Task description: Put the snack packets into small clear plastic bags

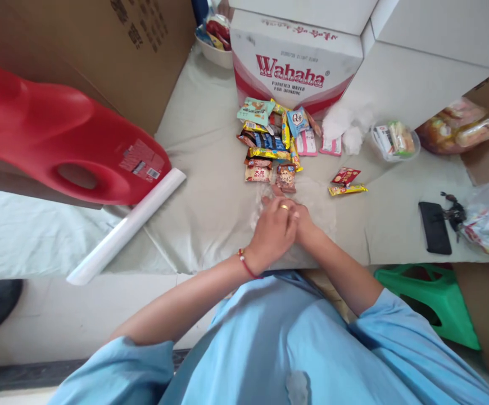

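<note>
My left hand [273,233], with a gold ring and a red bracelet at its wrist, lies across my right hand [306,222]. Both sets of fingers are closed together at a thin clear plastic bag [318,205] on the cloth. The left hand covers most of the right fingers, so their exact grip is hard to see. Just beyond the fingertips lie a brown snack packet [285,175] and a cream-and-red packet [258,171]. Behind them is a pile of small wrapped snacks [270,140]. A red packet [345,175] and a yellow stick packet [348,190] lie to the right.
A Wahaba-style white-and-red carton [295,67] stands behind the pile. At left are a red jug [80,129] and a white roll [126,228]. Rightward sit a clear tub [395,140], bagged bread [455,126], a black phone [435,228], and a green stool [442,298] below.
</note>
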A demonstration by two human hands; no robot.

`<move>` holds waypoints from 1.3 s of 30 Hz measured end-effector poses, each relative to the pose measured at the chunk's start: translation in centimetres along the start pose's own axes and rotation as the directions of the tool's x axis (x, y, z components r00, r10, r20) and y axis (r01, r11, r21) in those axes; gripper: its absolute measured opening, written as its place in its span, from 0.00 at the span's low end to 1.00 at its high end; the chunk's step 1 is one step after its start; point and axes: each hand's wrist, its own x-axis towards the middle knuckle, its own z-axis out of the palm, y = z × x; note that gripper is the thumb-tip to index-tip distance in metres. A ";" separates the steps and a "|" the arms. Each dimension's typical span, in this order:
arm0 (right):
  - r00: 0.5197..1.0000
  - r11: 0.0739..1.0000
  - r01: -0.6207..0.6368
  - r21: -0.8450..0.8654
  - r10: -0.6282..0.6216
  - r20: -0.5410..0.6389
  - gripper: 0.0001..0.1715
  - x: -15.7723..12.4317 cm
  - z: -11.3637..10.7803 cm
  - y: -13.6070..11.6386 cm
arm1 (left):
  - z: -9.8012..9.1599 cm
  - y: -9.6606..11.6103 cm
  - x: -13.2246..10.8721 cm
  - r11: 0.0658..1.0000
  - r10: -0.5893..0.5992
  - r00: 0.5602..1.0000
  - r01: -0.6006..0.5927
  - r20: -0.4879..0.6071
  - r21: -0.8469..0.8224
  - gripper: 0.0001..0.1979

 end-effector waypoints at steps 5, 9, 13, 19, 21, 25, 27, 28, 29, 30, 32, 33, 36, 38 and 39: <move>0.999 0.927 0.025 -0.373 -0.009 0.046 0.35 -0.5 0.3 0.6 | -1.1 -5.4 -2.7 0.924 -0.105 0.990 0.060 0.099 0.378 0.26; 1.000 0.900 0.019 -0.435 -0.012 0.018 0.43 -0.5 0.1 1.0 | -3.5 -7.5 -8.4 0.857 -0.066 0.953 -0.099 0.297 0.506 0.23; 0.999 0.890 0.001 -0.457 0.017 0.036 0.50 -0.4 0.0 0.1 | -6.0 -8.0 -13.8 0.890 -0.080 0.924 -0.103 0.375 0.444 0.21; 0.995 0.881 0.015 -0.473 0.033 0.091 0.56 -0.2 0.7 -1.4 | -8.6 -3.2 -12.0 0.966 -0.244 0.964 0.251 -0.103 0.066 0.17; 0.995 0.884 0.015 -0.467 0.033 0.096 0.55 -0.1 1.0 -1.6 | -7.3 -1.4 -8.5 0.963 -0.237 0.954 0.204 -0.187 -0.179 0.18; 0.997 0.904 0.045 -0.424 -0.015 0.075 0.44 -0.1 1.1 -1.0 | -2.7 -2.3 -1.6 0.991 -0.091 0.981 0.073 -0.170 -0.109 0.21; 0.997 0.933 0.074 -0.352 -0.065 0.039 0.42 -0.6 0.8 0.1 | -1.0 -4.7 0.0 0.990 -0.071 0.997 0.075 -0.036 0.115 0.24; 0.995 0.947 0.097 -0.306 -0.098 0.012 0.41 -1.1 0.6 0.9 | -0.6 -6.0 0.2 0.971 -0.054 0.998 0.046 0.032 0.233 0.25; 0.991 0.957 0.120 -0.264 -0.129 -0.018 0.40 -1.9 0.5 1.7 | -0.4 -7.2 0.0 0.942 -0.032 0.995 0.000 0.089 0.335 0.26; 0.987 0.962 0.135 -0.238 -0.151 -0.047 0.39 -2.9 0.4 2.6 | -0.4 -8.2 -0.4 0.906 -0.012 0.991 -0.047 0.137 0.420 0.28; 0.984 0.962 0.129 -0.242 -0.155 -0.089 0.36 -5.8 0.5 4.3 | -0.9 -9.5 -1.5 0.835 0.029 0.980 -0.131 0.195 0.534 0.30; 0.986 0.958 0.106 -0.268 -0.137 -0.100 0.36 -7.6 0.7 5.0 | -1.2 -9.8 -1.9 0.808 0.041 0.977 -0.155 0.208 0.569 0.31; 0.988 0.937 0.048 -0.346 -0.096 -0.122 0.35 -13.1 1.6 6.8 | -1.9 -10.2 -2.7 0.766 0.063 0.972 -0.193 0.228 0.614 0.36; 0.986 0.935 0.019 -0.355 -0.077 -0.149 0.35 -15.7 1.6 7.7 | -2.0 -10.4 -2.8 0.754 0.076 0.969 -0.211 0.235 0.622 0.39; 0.985 0.942 0.013 -0.336 -0.069 -0.157 0.34 -16.3 1.3 8.0 | -1.9 -10.5 -2.7 0.748 0.085 0.968 -0.220 0.238 0.626 0.39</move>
